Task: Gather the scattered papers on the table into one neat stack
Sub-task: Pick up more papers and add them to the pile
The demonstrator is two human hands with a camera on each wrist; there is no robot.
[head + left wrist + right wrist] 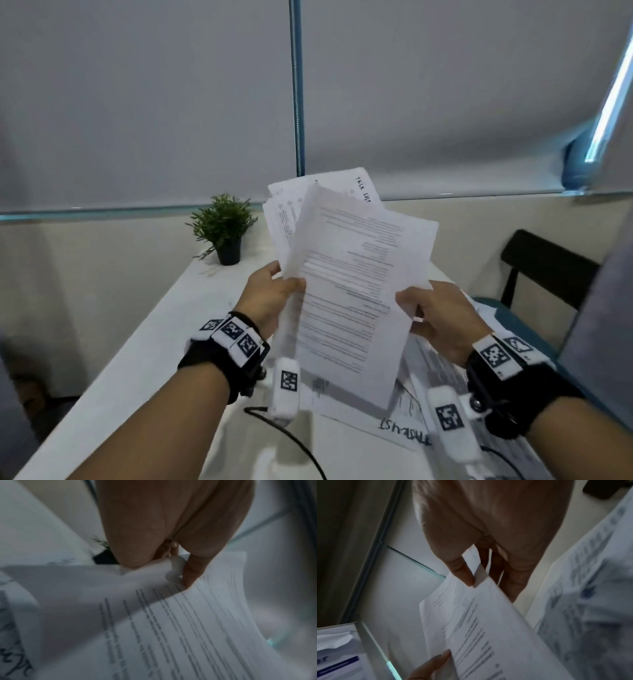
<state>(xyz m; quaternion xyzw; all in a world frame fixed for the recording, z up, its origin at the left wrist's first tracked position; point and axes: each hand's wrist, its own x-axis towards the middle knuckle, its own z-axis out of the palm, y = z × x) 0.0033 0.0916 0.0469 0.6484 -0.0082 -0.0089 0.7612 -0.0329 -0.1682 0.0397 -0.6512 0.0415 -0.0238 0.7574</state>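
Both hands hold a loose, fanned bundle of printed white papers [346, 274] upright above the table. My left hand [274, 291] pinches its left edge, thumb on the front sheet [171, 628]. My right hand [431, 311] pinches the right edge, thumb in front and fingers behind the sheets [488, 622]. The sheets in the bundle are misaligned, with corners sticking out at the top. More papers [404, 421] lie flat on the table [171, 325] under and beside my right hand, one with handwritten letters.
A small potted plant [224, 229] stands at the table's far left corner. A black chair [544, 267] with a teal seat is at the right. A black cable [291, 438] runs over the near table. Grey blinds hang behind.
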